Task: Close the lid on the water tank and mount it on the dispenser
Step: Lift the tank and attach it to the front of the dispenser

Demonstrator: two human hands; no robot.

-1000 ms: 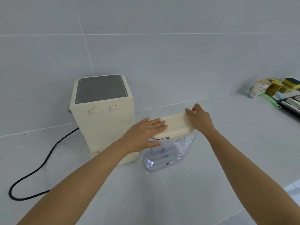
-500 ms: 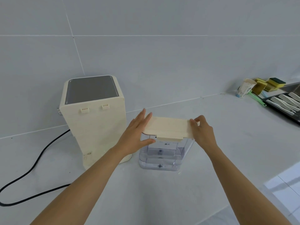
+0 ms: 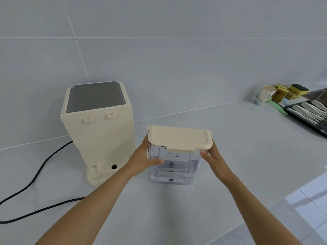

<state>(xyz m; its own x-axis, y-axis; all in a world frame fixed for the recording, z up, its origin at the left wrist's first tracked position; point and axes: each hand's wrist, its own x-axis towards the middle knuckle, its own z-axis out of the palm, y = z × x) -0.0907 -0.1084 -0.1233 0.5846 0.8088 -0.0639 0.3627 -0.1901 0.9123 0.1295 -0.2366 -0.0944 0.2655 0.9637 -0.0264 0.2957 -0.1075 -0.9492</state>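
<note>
A clear plastic water tank (image 3: 174,167) stands upright on the white counter, right of the cream dispenser (image 3: 100,128). Its cream lid (image 3: 178,137) lies flat and closed on top. My left hand (image 3: 143,160) grips the tank's left side, thumb across the front. My right hand (image 3: 214,156) holds the right side below the lid. The dispenser's back faces me, with two small clips near its top and a round port on its base ledge (image 3: 114,166).
A black power cord (image 3: 35,181) runs from the dispenser leftward across the counter. At the far right stand a paper cup (image 3: 265,97), sponges (image 3: 293,91), a green-handled tool (image 3: 277,106) and a dark tray of utensils (image 3: 309,114). The counter edge lies at lower right.
My hands have slid from the lid's top and ends down to the tank's sides. The lid now sits flat and closed.
</note>
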